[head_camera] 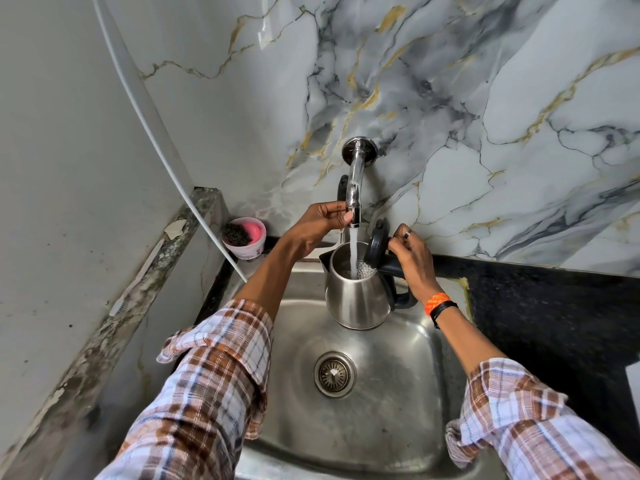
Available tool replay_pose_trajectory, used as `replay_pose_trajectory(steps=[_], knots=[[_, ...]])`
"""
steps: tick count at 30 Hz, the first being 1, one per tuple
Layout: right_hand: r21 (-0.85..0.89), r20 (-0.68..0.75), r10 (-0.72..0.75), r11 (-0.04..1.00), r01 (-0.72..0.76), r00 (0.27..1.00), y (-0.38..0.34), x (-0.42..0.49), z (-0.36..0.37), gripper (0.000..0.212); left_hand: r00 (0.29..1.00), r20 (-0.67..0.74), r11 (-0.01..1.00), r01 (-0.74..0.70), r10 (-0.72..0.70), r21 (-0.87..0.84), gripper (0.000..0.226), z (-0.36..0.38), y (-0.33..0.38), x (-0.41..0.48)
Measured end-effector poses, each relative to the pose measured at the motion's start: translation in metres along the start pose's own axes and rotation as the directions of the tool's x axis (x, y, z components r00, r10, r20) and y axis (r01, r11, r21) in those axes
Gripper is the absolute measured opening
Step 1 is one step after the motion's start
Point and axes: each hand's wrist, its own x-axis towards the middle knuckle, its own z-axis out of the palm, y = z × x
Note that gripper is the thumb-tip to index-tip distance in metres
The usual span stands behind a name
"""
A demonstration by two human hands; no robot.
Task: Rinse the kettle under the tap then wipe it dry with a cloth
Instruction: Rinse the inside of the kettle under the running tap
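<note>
A steel kettle (356, 299) with a black handle and an open black lid (377, 242) hangs above the steel sink (408, 348). My right hand (414, 263) grips its handle and holds it upright under the chrome tap (355, 183). Water streams from the spout straight into the kettle's mouth. My left hand (320, 225) is closed around the tap near its tip. No cloth is in view.
A pink tub (247, 237) with a dark scrubber stands at the sink's back left corner. A white hose (194, 202) runs down the left wall into the sink corner. Black counter (554, 306) lies to the right. The drain (335, 374) sits mid-basin.
</note>
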Motion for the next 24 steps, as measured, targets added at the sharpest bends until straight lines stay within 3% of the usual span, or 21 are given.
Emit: replay_pose_trajectory(steps=[8, 11, 24], knots=[[-0.015, -0.003, -0.005, 1.0, 0.005, 1.0, 0.004, 0.001, 0.001, 0.055, 0.998, -0.047, 0.997, -0.026, 0.029, 0.071, 0.04, 0.004, 0.005, -0.006], [-0.022, 0.0, -0.005, 1.0, 0.005, 1.0, 0.006, 0.0, 0.0, 0.047, 0.995, -0.087, 0.996, -0.044, 0.05, 0.079, 0.04, 0.005, 0.005, -0.006], [-0.021, -0.028, 0.0, 1.0, -0.001, 1.0, 0.01, 0.0, -0.007, 0.053, 0.992, -0.11, 0.994, -0.059, 0.069, 0.092, 0.013, 0.006, 0.001, -0.006]])
